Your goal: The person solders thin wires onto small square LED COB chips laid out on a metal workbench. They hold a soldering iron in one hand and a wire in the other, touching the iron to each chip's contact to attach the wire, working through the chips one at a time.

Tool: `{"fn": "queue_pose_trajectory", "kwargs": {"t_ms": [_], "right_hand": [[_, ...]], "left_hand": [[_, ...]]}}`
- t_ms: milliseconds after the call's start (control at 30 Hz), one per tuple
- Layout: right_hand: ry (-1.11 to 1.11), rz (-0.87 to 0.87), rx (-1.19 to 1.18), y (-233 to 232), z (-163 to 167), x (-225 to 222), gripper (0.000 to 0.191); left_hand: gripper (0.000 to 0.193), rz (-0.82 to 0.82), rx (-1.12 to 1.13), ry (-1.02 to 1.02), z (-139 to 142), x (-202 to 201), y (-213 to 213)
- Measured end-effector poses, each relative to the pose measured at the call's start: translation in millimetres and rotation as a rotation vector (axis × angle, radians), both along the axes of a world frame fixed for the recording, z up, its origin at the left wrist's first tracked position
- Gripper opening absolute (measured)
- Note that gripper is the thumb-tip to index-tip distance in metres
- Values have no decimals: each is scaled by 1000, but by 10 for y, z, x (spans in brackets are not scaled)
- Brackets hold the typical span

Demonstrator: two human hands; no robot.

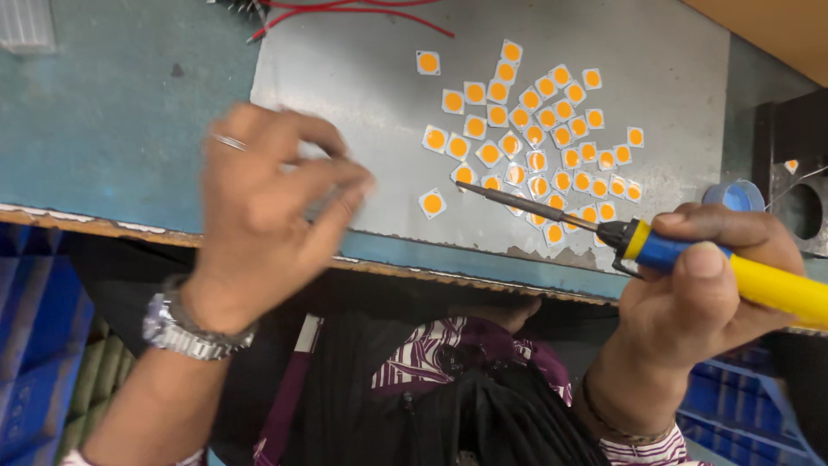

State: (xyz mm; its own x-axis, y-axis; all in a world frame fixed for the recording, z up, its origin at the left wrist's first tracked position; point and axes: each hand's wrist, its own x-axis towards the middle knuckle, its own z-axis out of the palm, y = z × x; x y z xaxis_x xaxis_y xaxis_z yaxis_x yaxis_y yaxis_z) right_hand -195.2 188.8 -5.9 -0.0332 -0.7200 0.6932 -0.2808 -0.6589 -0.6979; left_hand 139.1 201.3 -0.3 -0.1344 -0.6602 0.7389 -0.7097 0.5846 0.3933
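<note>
Right hand [699, 285] clamped on soldering iron [690, 250]; I saw tip among LED chips [535, 138] on metal plate [362, 69]. Left hand [259, 216] fingers pinched together, contents blurred. I judged work early: no wired chips visible.

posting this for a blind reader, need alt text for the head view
The right hand holds a yellow and blue soldering iron, tip over a cluster of small square white chips with orange centres on a grey metal plate. The left hand, with a silver wristwatch, hovers blurred, fingers pinched.
</note>
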Motion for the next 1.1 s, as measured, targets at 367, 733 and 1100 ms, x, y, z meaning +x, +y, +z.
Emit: {"fn": "queue_pose_trajectory", "kwargs": {"t_ms": [367, 733, 1100], "right_hand": [[-155, -44, 88, -223, -57, -113, 34], [-168, 90, 114, -658, -46, -13, 25], [-111, 79, 199, -790, -60, 214, 26]], "left_hand": [[7, -227, 176, 94, -7, -80, -866], [11, -335, 469, -28, -169, 278, -1003], [10, -349, 547, -123, -174, 254, -1003]]}}
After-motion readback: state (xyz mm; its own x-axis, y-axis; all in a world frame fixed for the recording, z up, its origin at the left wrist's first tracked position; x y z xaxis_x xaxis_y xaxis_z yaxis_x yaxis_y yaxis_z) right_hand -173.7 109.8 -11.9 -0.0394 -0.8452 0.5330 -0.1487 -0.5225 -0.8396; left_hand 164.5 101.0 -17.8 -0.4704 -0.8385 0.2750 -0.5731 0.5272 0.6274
